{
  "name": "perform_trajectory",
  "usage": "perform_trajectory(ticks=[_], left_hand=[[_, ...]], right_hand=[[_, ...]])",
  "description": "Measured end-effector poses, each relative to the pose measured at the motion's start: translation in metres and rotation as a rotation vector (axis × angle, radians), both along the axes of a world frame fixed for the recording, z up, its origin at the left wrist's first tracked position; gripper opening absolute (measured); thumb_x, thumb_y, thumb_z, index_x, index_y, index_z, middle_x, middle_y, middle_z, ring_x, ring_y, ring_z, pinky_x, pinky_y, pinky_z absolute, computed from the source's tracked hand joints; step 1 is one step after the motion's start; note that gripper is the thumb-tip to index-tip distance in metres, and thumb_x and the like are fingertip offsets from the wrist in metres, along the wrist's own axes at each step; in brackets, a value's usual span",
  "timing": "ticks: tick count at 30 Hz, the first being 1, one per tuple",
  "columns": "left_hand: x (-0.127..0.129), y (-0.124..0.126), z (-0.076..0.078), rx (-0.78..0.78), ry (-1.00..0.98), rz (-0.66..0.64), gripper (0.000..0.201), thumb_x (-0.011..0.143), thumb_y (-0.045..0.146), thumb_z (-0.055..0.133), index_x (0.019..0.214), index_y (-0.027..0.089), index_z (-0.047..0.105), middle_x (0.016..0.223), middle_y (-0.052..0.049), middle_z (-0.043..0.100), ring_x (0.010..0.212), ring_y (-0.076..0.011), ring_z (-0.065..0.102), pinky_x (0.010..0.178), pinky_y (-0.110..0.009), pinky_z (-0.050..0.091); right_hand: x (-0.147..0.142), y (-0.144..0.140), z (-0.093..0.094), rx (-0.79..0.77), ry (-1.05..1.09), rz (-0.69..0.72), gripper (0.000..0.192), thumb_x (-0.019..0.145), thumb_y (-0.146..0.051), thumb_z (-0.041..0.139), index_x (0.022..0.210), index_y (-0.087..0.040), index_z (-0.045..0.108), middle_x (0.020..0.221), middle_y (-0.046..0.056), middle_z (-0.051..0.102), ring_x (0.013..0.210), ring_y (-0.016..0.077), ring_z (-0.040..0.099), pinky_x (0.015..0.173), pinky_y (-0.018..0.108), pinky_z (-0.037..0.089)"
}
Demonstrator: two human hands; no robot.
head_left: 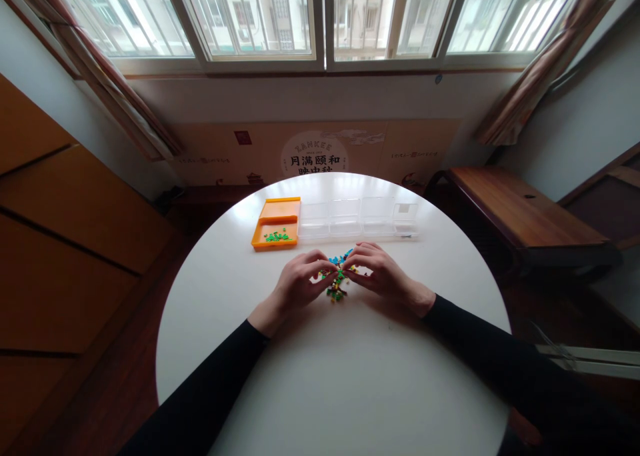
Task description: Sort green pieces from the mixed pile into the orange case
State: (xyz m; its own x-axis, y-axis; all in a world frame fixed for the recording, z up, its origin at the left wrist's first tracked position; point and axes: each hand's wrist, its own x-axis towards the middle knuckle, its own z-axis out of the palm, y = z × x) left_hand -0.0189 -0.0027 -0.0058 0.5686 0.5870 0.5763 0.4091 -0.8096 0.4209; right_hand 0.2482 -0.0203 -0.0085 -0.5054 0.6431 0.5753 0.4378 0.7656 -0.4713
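Note:
A small pile of tiny building bricks (pixel 337 293) in green, blue, yellow and dark colours lies on the round white table (pixel 310 369). My left hand (pixel 303 279) reaches over the pile from the left, thumb and forefinger closed in a pinch. From the right, my right hand (pixel 376 269) pinches at the same spot, its fingertips almost meeting the left ones. What sits between the fingertips is too small to name. Behind the left hand stands an orange box (pixel 255 241) with several green pieces (pixel 277 236) in its front compartment.
A clear plastic case (pixel 345 217) with compartments lies to the right of the orange box. Beyond the table's far edge, a printed cardboard panel (pixel 210 143) leans below the windows. A wooden bench (pixel 525 206) stands at the right, and wooden cabinets (pixel 65 243) at the left.

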Motion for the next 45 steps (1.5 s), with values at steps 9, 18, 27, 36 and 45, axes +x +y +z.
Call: perform_trajectory(ticks=[9, 18, 27, 36, 45], left_hand=[[-0.01, 0.008, 0.009, 0.06, -0.016, 0.128, 0.015, 0.106, 0.035, 0.074, 0.1, 0.024, 0.083, 0.094, -0.004, 0.077, 0.073, -0.0144, 0.065, 0.072, -0.031, 0.054], [-0.075, 0.05, 0.011, 0.033, -0.077, 0.708, 0.018, 0.099, 0.039, 0.076, 0.096, 0.024, 0.085, 0.092, -0.002, 0.076, 0.067, -0.0163, 0.062, 0.066, -0.032, 0.049], [-0.082, 0.055, 0.003, 0.076, 0.03, 0.776, 0.013, 0.099, 0.036, 0.08, 0.097, 0.026, 0.086, 0.096, -0.004, 0.081, 0.09, -0.027, 0.07, 0.087, -0.041, 0.05], [-0.049, 0.034, 0.004, 0.044, -0.025, 0.326, 0.016, 0.105, 0.035, 0.072, 0.103, 0.024, 0.083, 0.1, -0.006, 0.077, 0.094, -0.0221, 0.073, 0.08, -0.034, 0.058], [-0.029, 0.02, 0.002, 0.029, 0.108, 0.051, 0.013, 0.106, 0.033, 0.073, 0.111, 0.026, 0.083, 0.104, -0.006, 0.078, 0.09, -0.0195, 0.072, 0.084, -0.035, 0.058]], right_hand=[[0.0, -0.004, 0.006, -0.04, 0.027, -0.044, 0.012, 0.11, -0.037, 0.07, 0.103, -0.029, 0.077, 0.096, 0.005, 0.078, 0.089, 0.0239, 0.069, 0.093, 0.043, 0.054], [0.0, -0.004, 0.005, -0.056, 0.056, -0.095, 0.012, 0.108, -0.033, 0.072, 0.097, -0.028, 0.076, 0.097, 0.004, 0.079, 0.091, 0.0239, 0.071, 0.095, 0.044, 0.054], [0.004, 0.0, -0.003, -0.026, 0.029, -0.313, 0.009, 0.103, -0.022, 0.071, 0.096, -0.026, 0.074, 0.094, 0.004, 0.077, 0.09, 0.0253, 0.071, 0.094, 0.044, 0.051], [0.011, 0.005, -0.011, -0.041, 0.001, -0.363, 0.013, 0.099, -0.016, 0.069, 0.104, -0.026, 0.075, 0.103, 0.006, 0.077, 0.097, 0.0283, 0.069, 0.094, 0.047, 0.055], [0.009, 0.007, -0.013, -0.033, -0.106, -0.298, 0.032, 0.105, -0.015, 0.067, 0.13, -0.032, 0.078, 0.145, 0.01, 0.071, 0.133, 0.0345, 0.061, 0.113, 0.06, 0.055]])
